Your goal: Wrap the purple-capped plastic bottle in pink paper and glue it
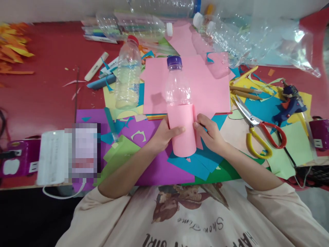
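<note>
A clear plastic bottle [178,85] with a purple cap stands upright between my hands, its lower part wrapped in a sheet of pink paper [183,137]. My left hand [163,135] grips the wrapped bottle from the left, thumb lying across the paper. On the other side my right hand [209,132] pinches the free edge of the pink paper, which sticks out along the bottle's right side. Behind the bottle lies a stack of pink sheets [210,85]. Scissors [253,120] with one red and one yellow handle rest to the right of my right hand.
Another clear bottle [128,79] with a red cap stands left of the pink stack. Several bottles lie along the back. A blue glue gun [290,104] sits at the right. Coloured paper and scraps cover the middle. A phone [86,151] on a white cable lies at the left.
</note>
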{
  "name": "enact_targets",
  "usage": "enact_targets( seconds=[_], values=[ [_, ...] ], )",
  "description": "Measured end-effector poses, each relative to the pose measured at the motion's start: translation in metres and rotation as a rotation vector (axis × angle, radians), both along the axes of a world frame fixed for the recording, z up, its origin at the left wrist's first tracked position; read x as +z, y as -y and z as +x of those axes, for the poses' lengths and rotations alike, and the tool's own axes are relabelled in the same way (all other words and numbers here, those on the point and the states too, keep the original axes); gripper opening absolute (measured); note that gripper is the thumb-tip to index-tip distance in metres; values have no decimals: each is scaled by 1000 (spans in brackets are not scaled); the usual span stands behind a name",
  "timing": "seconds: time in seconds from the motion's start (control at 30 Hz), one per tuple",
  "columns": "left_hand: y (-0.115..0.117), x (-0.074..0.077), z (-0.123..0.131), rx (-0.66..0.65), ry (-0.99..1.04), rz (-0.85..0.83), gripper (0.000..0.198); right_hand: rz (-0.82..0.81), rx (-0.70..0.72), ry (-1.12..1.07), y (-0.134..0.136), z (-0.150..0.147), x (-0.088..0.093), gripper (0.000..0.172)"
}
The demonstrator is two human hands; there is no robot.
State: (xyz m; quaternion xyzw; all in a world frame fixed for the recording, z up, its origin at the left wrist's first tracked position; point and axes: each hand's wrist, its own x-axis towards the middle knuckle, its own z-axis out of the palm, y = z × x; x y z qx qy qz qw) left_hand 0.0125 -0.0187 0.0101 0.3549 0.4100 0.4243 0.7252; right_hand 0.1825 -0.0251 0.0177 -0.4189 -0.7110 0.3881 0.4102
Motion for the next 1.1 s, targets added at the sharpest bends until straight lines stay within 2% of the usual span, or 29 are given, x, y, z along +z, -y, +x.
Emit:
enact_targets(
  seconds=[0.33, 0.57, 0.9, 1.1],
  values=[
    [3, 6, 2, 15, -11, -13, 59, -52, 7, -34, 0, -2, -1, 31],
    [1, 3, 0, -49, 35, -70, 47, -59, -3, -93, 2, -3, 4, 36],
    [0, 5, -2, -90, 45, -80, 46, -99, -28, -135, 5, -2, 5, 37],
    [1, 6, -1, -36, 15, -66, 47, -149, -47, -97, 3, -2, 6, 40]
  ],
)
